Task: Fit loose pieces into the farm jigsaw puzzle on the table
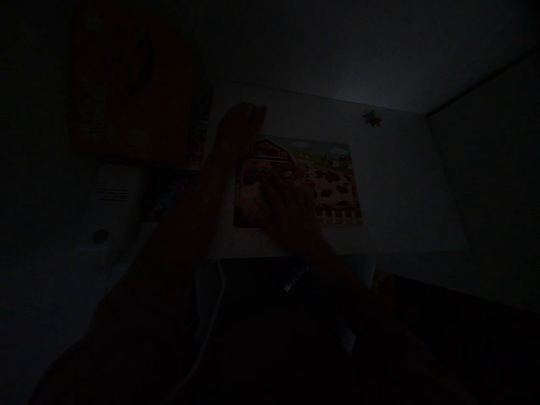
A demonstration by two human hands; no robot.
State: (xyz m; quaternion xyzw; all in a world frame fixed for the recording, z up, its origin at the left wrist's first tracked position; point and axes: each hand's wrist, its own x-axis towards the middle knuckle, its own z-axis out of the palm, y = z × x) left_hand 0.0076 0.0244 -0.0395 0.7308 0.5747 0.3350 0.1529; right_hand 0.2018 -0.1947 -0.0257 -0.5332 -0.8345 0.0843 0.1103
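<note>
The scene is very dark. A farm-picture jigsaw puzzle [333, 185], with a barn and a cow pattern, lies on a pale table [400, 197]. My left hand [240, 129] hovers at the puzzle's upper left corner with fingers bunched; whether it holds a piece is too dark to tell. My right hand [287, 208] rests flat on the puzzle's lower middle, fingers spread over the pieces.
A loose puzzle piece [372, 117] lies at the far right of the table. A dark reddish box [130, 84] stands at the left rear. Paper sheets [109, 208] lie left of the puzzle. A white cable [211, 315] runs below.
</note>
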